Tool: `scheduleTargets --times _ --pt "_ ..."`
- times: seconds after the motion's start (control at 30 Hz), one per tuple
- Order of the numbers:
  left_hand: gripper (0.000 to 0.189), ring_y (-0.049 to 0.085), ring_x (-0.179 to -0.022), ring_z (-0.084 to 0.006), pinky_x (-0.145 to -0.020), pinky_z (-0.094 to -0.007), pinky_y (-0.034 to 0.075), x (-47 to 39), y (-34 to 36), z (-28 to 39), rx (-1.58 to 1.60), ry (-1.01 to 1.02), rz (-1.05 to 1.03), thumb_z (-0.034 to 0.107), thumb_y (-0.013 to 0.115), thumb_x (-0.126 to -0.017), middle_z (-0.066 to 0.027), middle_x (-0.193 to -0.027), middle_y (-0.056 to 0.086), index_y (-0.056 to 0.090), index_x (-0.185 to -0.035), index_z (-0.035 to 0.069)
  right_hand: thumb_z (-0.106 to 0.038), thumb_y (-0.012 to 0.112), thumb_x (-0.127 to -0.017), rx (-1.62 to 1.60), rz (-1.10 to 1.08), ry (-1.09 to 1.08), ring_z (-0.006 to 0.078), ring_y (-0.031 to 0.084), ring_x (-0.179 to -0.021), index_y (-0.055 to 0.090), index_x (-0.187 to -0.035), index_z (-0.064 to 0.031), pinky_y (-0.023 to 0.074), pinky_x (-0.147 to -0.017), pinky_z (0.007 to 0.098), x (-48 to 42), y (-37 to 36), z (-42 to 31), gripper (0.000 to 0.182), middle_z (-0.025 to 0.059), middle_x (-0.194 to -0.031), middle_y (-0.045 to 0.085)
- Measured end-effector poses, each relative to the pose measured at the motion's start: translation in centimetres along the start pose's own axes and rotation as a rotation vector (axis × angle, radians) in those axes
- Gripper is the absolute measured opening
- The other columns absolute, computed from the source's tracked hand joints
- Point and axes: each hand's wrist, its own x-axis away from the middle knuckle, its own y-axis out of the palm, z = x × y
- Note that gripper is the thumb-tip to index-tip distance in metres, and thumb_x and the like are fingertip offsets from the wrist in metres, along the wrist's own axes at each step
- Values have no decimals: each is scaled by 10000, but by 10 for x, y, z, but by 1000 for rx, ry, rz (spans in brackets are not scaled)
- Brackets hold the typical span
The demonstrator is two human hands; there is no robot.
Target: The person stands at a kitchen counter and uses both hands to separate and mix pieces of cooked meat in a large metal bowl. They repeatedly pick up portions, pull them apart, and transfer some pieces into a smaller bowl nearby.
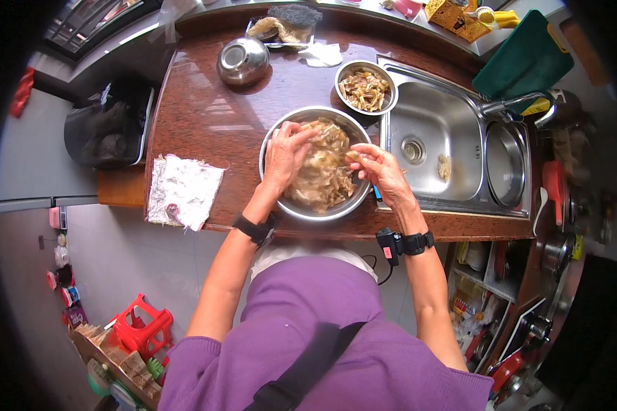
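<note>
A large stainless steel bowl (364, 198) stands on the reddish-brown countertop, filled with light brown, wet-looking pieces of food (321, 169). Over its left side is my left hand (289, 154), fingers bent at the food; whether they grip any is unclear. My right hand (383, 169), at the bowl's right rim, pinches a small piece of the food (354, 155) between thumb and fingers. Behind the bowl, to the right, a smaller steel bowl (341, 107) holds similar brown strips (365, 91). Each wrist wears a black strap.
A steel sink (432, 126) with a brownish clump (444, 168) in it lies to the right, under a faucet (509, 105). An upturned metal bowl (242, 61) stands at the back left. A white cloth (185, 187) lies at the left front corner, near a black-lined bin (108, 128).
</note>
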Motion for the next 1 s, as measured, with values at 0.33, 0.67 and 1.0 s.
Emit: scheduleTargets --times 0.33,0.67,1.0 --pt "304 555 -993 -229 -864 -329 463 4 3 7 -18 -72 16 0 670 -789 -72 -1017 540 709 -1078 89 6 620 -878 -2 149 -142 223 676 -937 590 -1157 64 569 -803 276 -71 -47 -52 287 168 -1087 659" --pt "307 553 -990 -220 -859 -330 474 4 4 1 -22 -56 36 -20 674 -776 -73 -1015 541 713 -1064 78 57 604 -849 -76 96 -176 249 662 -990 572 -1195 44 569 -857 289 -75 -43 -40 348 164 -1129 635" --pt "315 566 -967 -255 -851 -358 469 4 1 4 -36 -9 43 3 693 -752 -84 -1007 558 715 -1050 104 127 515 -801 457 245 -565 146 642 -938 673 -1114 -31 511 -836 266 -95 -35 -39 385 96 -1094 664"
